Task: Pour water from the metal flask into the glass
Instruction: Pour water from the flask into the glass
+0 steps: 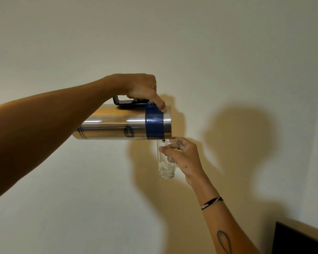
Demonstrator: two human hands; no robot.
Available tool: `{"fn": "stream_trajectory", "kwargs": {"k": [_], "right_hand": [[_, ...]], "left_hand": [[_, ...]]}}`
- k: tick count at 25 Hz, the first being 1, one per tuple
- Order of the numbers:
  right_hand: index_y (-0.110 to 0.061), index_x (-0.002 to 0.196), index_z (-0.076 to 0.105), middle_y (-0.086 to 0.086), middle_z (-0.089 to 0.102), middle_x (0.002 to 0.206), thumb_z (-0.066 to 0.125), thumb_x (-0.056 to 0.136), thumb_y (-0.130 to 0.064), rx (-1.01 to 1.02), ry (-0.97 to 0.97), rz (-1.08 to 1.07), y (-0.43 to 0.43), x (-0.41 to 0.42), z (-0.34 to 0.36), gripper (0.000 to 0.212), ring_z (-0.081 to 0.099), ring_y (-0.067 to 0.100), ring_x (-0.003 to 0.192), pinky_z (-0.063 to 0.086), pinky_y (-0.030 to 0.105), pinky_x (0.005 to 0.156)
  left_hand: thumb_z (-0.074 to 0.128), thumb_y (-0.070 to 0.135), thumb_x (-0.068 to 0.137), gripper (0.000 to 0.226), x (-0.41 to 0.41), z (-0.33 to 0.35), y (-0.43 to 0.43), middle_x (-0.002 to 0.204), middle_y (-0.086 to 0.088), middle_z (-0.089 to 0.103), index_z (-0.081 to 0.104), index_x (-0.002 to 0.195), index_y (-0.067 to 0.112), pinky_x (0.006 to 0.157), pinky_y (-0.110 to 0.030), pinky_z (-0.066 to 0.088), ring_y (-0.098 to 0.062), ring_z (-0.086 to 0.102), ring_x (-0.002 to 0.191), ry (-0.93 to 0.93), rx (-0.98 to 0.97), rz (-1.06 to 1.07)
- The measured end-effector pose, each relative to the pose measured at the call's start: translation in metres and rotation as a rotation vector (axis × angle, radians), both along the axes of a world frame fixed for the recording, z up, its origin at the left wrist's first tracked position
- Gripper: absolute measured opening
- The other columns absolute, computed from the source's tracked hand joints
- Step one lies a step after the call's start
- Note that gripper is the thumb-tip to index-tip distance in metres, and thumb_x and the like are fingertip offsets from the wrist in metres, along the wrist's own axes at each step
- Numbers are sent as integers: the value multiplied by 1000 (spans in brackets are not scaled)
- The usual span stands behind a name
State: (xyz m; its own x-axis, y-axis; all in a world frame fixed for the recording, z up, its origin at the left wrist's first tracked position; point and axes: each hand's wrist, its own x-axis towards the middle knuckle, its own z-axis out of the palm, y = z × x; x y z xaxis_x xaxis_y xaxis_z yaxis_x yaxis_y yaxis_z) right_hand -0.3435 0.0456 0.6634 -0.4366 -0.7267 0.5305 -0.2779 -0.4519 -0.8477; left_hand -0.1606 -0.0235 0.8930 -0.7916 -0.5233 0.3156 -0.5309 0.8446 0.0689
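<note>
A silver metal flask [116, 128] with a blue band near its mouth lies almost horizontal in mid-air. My left hand [140, 88] grips its black handle from above, thumb resting on the blue band. The flask's spout sits just over the rim of a tall clear glass [165, 168], held upright below and to the right. My right hand [184, 154] wraps around the upper part of the glass. A little water shows at the bottom of the glass.
A plain pale wall fills the background, with shadows of the arms and flask on it. A dark flat object [299, 239] juts in at the lower right corner.
</note>
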Motion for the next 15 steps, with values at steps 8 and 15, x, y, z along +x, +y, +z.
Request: {"fn": "stream_trajectory", "kwargs": {"k": [8,15], "right_hand": [[-18,115,75,-3,80,89,99,74,-22,-10,-5,8,-1,-1,2,47,77,17,85,65,35,77],[-17,116,75,1,82,96,99,75,-23,-7,12,10,-3,2,4,48,79,16,85,66,36,80]], "left_hand": [[79,65,76,57,-2,4,-1,68,-13,48,70,77,8,64,-36,30,-29,42,73,-1,-16,-13],[76,75,62,68,0,7,-2,63,-12,45,66,71,8,64,-38,32,-30,41,69,-21,-11,7]]}}
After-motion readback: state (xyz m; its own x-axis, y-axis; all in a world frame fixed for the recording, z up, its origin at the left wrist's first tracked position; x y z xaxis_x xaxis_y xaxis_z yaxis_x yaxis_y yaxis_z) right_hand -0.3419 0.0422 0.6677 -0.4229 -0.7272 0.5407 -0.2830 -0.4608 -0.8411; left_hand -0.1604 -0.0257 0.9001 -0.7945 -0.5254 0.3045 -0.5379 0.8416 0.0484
